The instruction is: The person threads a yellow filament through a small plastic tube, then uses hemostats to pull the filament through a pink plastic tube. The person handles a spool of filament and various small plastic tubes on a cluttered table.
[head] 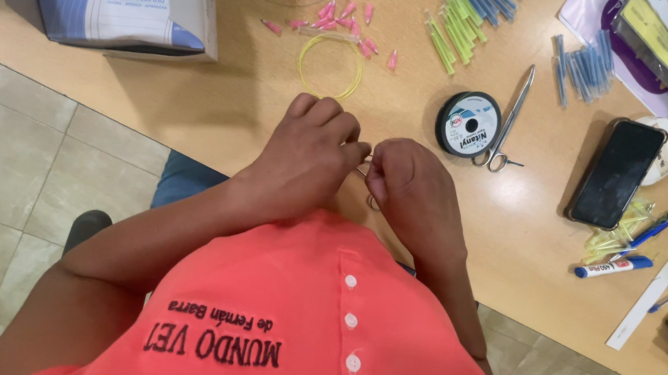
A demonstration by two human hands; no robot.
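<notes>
You are holding both hands close together at the near edge of the wooden worktop [214, 110], just above your coral shirt [305, 331]. Your left hand [303, 157] is curling its fingers [349, 142] inward, pressed together and pinching something too small to make out. Your right hand [408, 185] is meeting it fingertip to fingertip, its fingers also pinching shut; a bit of metal [370, 201] is showing beneath them. Just beyond your hands a loop of yellow line [312, 43] is lying flat. Farther back, pink caps [337, 9] and green tubes [452, 30] are lying scattered. To the right a black spool [467, 124] is sitting beside metal scissors [509, 116], with a dark phone [617, 172] past them.
</notes>
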